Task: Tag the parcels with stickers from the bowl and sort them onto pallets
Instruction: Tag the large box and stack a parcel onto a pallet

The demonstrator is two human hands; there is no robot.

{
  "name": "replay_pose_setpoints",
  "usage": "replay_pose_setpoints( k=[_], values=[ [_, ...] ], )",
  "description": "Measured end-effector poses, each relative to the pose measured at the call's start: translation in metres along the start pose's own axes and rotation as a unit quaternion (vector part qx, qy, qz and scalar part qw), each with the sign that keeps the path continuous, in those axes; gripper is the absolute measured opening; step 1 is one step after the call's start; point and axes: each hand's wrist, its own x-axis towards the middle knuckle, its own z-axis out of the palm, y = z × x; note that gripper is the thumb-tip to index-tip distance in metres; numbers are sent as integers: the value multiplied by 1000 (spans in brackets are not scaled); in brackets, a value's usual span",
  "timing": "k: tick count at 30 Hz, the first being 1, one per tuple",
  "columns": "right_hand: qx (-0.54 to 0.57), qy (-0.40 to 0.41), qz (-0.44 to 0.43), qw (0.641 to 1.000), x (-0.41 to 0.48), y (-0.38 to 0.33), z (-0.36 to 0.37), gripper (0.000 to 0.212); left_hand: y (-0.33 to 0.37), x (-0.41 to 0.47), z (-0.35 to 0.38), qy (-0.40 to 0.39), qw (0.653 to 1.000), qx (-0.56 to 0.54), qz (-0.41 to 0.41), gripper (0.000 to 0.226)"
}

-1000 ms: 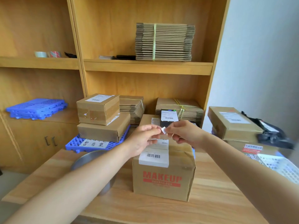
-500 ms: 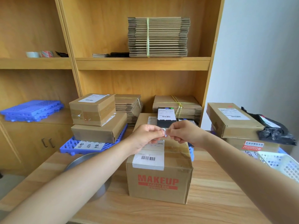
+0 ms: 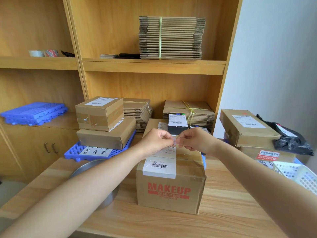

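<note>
A small pale sticker is pinched between the fingertips of the left hand and the right hand, just above the MAKEUP carton. That carton stands upright on the worktop, with a barcode label folded over its top front edge. The metal bowl sits to its left, partly hidden by a forearm. Beyond it, two brown parcels are stacked on a blue pallet. At the right, a flat labelled parcel tops another stack.

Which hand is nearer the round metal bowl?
Left. The left hand hovers right of the metal bowl; the right hand is farther right, across the small white sticker both pinch.
</note>
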Motion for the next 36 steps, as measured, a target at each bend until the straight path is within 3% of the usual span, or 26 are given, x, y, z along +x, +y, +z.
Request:
replay_pose_setpoints(
  k=[13, 30, 36],
  values=[
    [-77, 66, -35, 994, 6, 10, 9, 16, -3, 7, 14, 88, 993, 83, -11, 13],
    [-43, 44, -35, 998, 16, 22, 16, 15, -11, 10, 17, 86, 992, 65, -64, 10],
    [63, 23, -14, 998, 16, 25, 9, 19, -6, 4, 5, 24, 998, -24, -58, 9]
  ],
)
